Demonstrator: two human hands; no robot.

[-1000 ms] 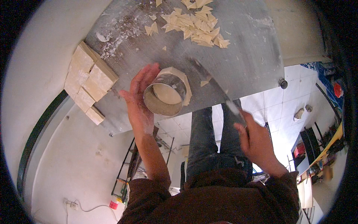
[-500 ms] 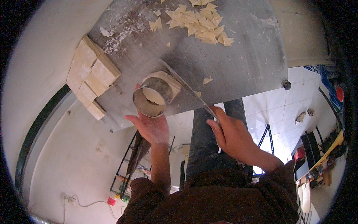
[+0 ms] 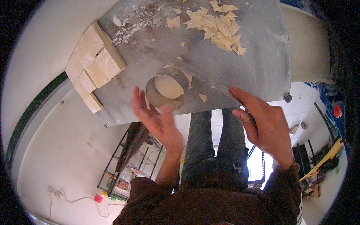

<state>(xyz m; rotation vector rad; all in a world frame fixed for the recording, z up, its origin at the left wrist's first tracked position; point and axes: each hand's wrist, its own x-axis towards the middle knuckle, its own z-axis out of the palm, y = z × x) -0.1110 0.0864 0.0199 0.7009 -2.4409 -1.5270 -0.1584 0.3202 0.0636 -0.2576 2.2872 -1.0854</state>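
Observation:
A round metal ring cutter (image 3: 159,98) stands near the table's front edge. Pale dough (image 3: 169,85) shows through its opening, with a few dough corners poking out around the base. My left hand (image 3: 160,125) is just in front of the ring, palm up and fingers spread; it seems to hold nothing, and whether the thumb touches the rim I cannot tell. Gripped in my right hand (image 3: 270,125) is a long thin knife (image 3: 222,87), its blade blurred and pointing far-left over the table, right of the ring. A loose dough scrap (image 3: 202,98) lies between blade and ring.
Stacked square dough sheets (image 3: 103,69) sit at the table's left edge. A heap of triangular dough scraps (image 3: 221,30) lies at the far side, and white flour (image 3: 131,28) dusts the grey metal tabletop (image 3: 258,56). A wall stands to the left.
The ring cutter has gone from tilted on my left palm to standing on the table. My left hand has drawn off it. The knife has swung right, away from the ring.

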